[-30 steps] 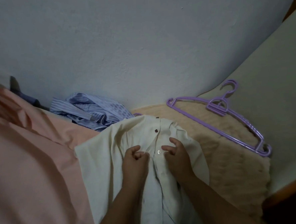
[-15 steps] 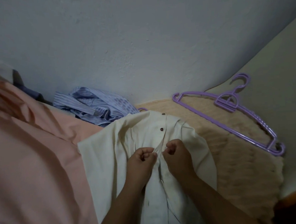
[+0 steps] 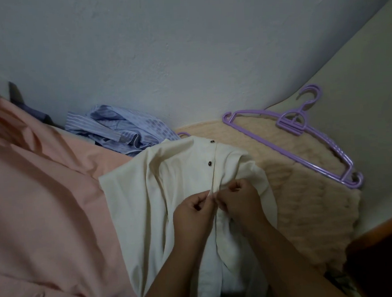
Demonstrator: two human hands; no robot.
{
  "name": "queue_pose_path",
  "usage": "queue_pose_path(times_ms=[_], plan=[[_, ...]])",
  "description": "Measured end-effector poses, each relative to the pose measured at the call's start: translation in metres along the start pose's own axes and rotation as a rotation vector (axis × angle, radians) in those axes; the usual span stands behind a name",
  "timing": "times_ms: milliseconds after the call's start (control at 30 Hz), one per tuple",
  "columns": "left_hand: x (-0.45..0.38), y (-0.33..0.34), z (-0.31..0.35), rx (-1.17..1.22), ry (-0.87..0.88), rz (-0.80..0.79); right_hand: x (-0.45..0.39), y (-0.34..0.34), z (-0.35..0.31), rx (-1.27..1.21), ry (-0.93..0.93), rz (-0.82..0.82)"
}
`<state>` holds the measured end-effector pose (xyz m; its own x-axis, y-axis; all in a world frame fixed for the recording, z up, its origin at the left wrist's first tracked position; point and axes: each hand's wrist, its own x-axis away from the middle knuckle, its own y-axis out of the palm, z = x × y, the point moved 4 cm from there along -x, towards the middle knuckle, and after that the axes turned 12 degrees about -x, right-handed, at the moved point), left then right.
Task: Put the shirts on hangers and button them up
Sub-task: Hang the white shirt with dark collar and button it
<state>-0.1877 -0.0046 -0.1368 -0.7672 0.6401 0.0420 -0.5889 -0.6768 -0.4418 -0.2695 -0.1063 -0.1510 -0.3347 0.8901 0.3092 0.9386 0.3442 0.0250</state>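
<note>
A cream shirt lies in front of me, collar end away, with two dark buttons fastened near its top. My left hand pinches the left edge of the placket. My right hand pinches the right edge beside it, fingers curled; the button between them is hidden. A purple hook tip pokes out beyond the collar. A spare purple hanger lies to the right on a beige fleece blanket. A peach shirt covers the left. A blue striped shirt is crumpled by the wall.
A pale wall rises right behind the clothes. A wooden edge shows at the lower right. A dark blue cloth peeks out at the far left by the wall.
Both hands have moved together at the placket, from spread fingers to a close pinch on the two fabric edges. The view has shifted slightly left.
</note>
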Motion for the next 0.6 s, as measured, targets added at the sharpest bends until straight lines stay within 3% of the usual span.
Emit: queue_pose_path(times_ms=[167,467,600], plan=[[-0.004,0.003,-0.018,0.099,-0.16,-0.074,-0.005,0.005,0.014,0.004,0.042,-0.023],[-0.011,0.005,-0.032,0.23,-0.334,-0.149,0.0,0.005,0.018,-0.037,-0.073,-0.044],[-0.011,0.009,-0.036,0.197,-0.276,-0.159,0.01,0.006,0.014,0.039,-0.211,-0.13]])
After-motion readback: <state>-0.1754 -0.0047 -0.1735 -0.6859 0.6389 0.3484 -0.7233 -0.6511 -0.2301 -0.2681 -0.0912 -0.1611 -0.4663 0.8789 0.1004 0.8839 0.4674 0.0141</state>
